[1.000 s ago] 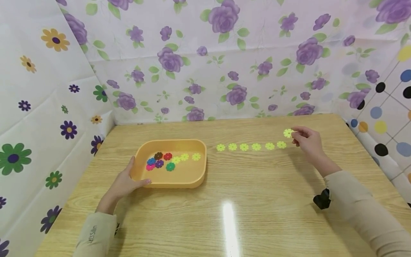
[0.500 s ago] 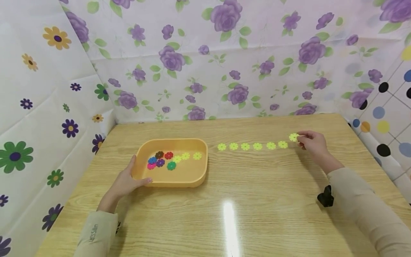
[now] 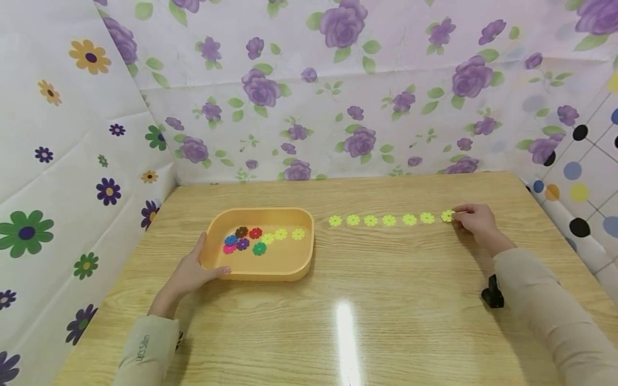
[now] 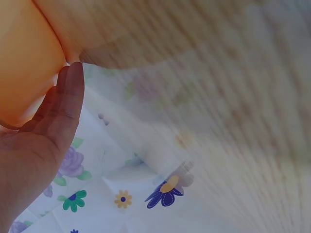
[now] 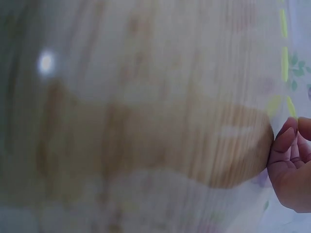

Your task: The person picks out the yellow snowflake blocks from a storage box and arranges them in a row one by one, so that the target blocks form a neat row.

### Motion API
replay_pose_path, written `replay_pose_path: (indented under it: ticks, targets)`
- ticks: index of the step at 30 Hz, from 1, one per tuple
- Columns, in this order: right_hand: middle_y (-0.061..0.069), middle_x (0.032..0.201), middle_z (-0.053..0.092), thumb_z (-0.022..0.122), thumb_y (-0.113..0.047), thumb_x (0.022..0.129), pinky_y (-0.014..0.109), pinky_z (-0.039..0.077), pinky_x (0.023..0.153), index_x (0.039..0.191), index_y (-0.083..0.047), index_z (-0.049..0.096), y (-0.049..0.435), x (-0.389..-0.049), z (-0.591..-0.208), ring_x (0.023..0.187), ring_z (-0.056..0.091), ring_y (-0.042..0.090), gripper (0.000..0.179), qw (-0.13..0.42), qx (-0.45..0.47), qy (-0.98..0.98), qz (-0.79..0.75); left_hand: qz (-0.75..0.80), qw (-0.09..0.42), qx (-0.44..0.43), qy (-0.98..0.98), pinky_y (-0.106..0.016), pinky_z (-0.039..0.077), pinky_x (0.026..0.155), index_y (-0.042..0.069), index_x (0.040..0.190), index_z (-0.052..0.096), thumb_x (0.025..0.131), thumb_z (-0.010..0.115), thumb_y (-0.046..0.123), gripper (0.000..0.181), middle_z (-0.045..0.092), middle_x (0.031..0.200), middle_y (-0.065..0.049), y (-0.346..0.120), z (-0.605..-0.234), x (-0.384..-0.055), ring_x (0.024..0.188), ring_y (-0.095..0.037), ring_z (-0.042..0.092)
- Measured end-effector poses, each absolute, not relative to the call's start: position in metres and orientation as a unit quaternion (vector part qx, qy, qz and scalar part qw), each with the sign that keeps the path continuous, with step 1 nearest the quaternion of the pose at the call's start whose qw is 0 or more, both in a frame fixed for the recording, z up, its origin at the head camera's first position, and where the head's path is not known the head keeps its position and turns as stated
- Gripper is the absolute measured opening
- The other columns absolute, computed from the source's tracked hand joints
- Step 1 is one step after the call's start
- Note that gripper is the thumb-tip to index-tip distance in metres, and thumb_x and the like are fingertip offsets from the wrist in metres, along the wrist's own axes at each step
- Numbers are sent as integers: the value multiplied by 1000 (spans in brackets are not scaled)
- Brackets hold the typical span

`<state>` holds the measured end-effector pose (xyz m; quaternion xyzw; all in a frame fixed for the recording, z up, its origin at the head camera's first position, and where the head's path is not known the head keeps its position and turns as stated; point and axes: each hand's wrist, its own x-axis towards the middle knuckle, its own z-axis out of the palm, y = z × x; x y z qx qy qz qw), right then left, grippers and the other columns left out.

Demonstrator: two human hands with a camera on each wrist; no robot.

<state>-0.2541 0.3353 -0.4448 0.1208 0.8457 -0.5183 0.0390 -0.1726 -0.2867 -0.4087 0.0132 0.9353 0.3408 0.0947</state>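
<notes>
Right grip pinches yellow flower disc at right end of yellow row on surface. Left grip holds orange tray, mixed discs inside. Floral sheet beyond far edge.

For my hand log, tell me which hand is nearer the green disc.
Left: the left hand holds the tray, left of the green disc; the right hand is well right of it, outside the tray, pinching a yellow disc.

Neon Yellow Meets Rose Print

Row of flower discs: neon yellow. Tray: orange-yellow; the discs inside, yellow, brown, red, blue, purple, pink, green. Tabletop: tan, wood-grained. Back sheet: purple-and-green rose print on white.
</notes>
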Motion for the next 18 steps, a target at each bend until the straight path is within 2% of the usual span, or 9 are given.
replay_pose_path:
  ticks: [14, 18]
  targets:
    - [-3, 72, 60, 51, -10, 90, 24, 52, 56, 116, 14, 50, 339, -255, -450, 59, 57, 5, 36, 23, 118, 855, -505, 352, 108, 2, 930, -61, 18, 102, 9, 144, -13, 75, 71, 43, 114, 4, 147, -28, -288, -411, -175, 130, -48, 14]
    - [7, 84, 61, 50, -12, 91, 23, 52, 57, 119, 13, 50, 336, -251, -446, 60, 57, 4, 38, 14, 121, 857, -501, 354, 108, 1, 929, -60, 17, 102, 9, 144, -12, 75, 71, 43, 114, 4, 147, -28, -289, -412, -175, 131, -48, 14]
